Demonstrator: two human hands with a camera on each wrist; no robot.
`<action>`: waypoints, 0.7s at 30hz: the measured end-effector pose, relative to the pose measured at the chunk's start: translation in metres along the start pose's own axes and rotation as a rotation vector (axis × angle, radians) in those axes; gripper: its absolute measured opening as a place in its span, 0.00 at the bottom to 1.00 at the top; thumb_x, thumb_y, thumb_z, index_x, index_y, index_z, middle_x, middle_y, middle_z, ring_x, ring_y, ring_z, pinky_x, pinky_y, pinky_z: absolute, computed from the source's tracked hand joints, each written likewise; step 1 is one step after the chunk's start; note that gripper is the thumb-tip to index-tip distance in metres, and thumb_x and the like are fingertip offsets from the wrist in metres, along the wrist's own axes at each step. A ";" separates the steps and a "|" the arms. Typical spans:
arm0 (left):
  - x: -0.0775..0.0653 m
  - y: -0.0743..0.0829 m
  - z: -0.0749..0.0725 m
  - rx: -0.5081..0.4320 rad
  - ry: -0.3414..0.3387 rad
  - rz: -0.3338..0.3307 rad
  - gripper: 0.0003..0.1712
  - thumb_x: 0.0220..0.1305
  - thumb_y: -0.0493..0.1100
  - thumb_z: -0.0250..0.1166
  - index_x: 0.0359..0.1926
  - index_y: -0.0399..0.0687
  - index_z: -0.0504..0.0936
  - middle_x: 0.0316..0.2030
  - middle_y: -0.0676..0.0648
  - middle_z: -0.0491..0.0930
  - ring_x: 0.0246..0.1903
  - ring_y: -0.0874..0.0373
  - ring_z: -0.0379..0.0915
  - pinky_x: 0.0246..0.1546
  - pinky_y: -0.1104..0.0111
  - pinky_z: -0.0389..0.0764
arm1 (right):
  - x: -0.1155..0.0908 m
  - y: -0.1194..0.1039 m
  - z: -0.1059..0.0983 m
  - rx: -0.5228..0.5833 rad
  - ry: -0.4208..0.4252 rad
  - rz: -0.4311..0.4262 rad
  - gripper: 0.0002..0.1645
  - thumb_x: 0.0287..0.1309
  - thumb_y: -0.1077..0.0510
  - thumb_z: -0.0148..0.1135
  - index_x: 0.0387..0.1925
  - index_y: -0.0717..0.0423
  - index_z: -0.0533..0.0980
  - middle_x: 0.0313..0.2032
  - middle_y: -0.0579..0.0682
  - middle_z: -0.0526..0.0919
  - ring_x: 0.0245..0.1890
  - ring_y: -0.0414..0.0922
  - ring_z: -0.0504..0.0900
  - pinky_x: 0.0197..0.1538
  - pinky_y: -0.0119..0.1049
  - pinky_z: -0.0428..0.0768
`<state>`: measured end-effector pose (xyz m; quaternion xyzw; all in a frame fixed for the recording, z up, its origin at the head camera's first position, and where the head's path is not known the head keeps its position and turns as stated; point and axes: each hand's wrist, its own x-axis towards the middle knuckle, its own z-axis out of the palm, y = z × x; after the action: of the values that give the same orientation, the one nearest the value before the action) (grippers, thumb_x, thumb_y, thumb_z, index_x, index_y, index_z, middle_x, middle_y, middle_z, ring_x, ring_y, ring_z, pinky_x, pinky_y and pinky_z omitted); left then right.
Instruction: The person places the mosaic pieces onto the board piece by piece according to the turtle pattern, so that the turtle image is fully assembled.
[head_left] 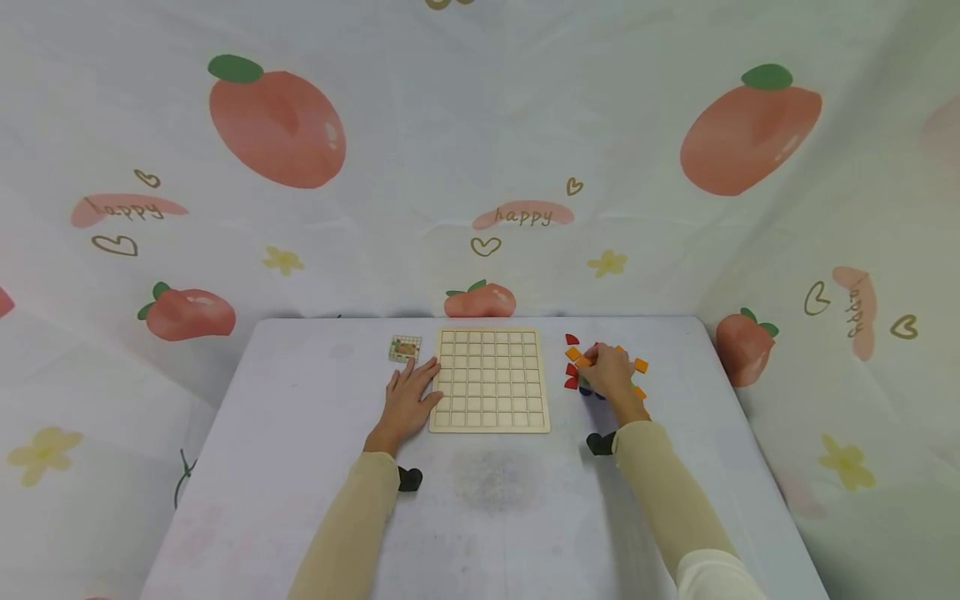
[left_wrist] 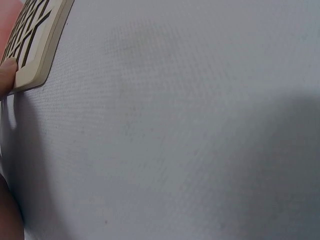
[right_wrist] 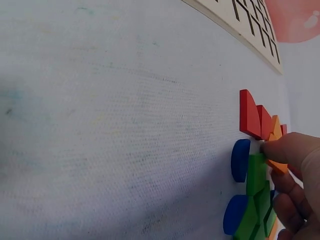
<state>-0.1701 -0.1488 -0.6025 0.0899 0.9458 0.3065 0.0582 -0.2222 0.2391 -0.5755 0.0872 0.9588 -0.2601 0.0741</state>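
Note:
My left hand (head_left: 406,406) rests with extended fingers along the left edge of a wooden grid board (head_left: 489,429); its thumb (left_wrist: 7,76) touches the board's corner in the left wrist view. Just beyond those fingertips lies a small printed card (head_left: 405,343). At the right, my right hand (head_left: 612,375) reaches over a cluster of coloured blocks and pinches an orange block (right_wrist: 278,167) between thumb and fingers. Red quarter-round blocks (right_wrist: 249,115), green blocks (right_wrist: 256,174) and blue rounded blocks (right_wrist: 240,161) lie close by it. The hand hides part of the cluster in the head view.
A white cloth covers the table (head_left: 495,542). Behind it hangs a fruit-printed curtain (head_left: 510,125), which also runs along the sides. More orange blocks (head_left: 641,365) lie to the right of my right hand. Dark wrist-camera mounts (head_left: 410,479) show at both wrists.

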 end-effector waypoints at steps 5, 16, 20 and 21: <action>0.000 0.000 0.000 -0.006 0.012 0.010 0.34 0.73 0.49 0.60 0.76 0.48 0.66 0.79 0.50 0.61 0.82 0.40 0.40 0.79 0.38 0.39 | -0.003 0.001 -0.004 0.028 -0.032 -0.041 0.15 0.64 0.55 0.68 0.48 0.59 0.78 0.41 0.58 0.84 0.46 0.57 0.78 0.61 0.63 0.62; 0.001 -0.003 0.000 0.007 -0.014 0.009 0.35 0.74 0.51 0.59 0.77 0.50 0.64 0.80 0.51 0.59 0.82 0.41 0.38 0.80 0.39 0.38 | -0.007 -0.008 -0.012 0.143 -0.114 -0.089 0.17 0.70 0.51 0.62 0.52 0.58 0.77 0.47 0.58 0.84 0.43 0.52 0.79 0.48 0.42 0.81; 0.000 -0.002 0.000 0.002 -0.008 0.012 0.34 0.73 0.50 0.59 0.77 0.49 0.65 0.79 0.50 0.59 0.82 0.40 0.39 0.79 0.38 0.39 | -0.007 -0.012 -0.011 0.187 -0.133 -0.103 0.19 0.71 0.51 0.61 0.57 0.55 0.76 0.48 0.58 0.83 0.42 0.50 0.79 0.44 0.38 0.81; 0.000 -0.002 0.000 -0.001 -0.006 0.013 0.34 0.73 0.50 0.59 0.77 0.49 0.65 0.79 0.50 0.60 0.82 0.40 0.39 0.79 0.38 0.39 | -0.008 -0.013 -0.010 0.204 -0.134 -0.110 0.19 0.71 0.52 0.60 0.58 0.55 0.76 0.47 0.58 0.84 0.41 0.49 0.81 0.43 0.36 0.80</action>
<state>-0.1701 -0.1505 -0.6031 0.0968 0.9449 0.3072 0.0590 -0.2185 0.2318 -0.5589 0.0241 0.9236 -0.3650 0.1145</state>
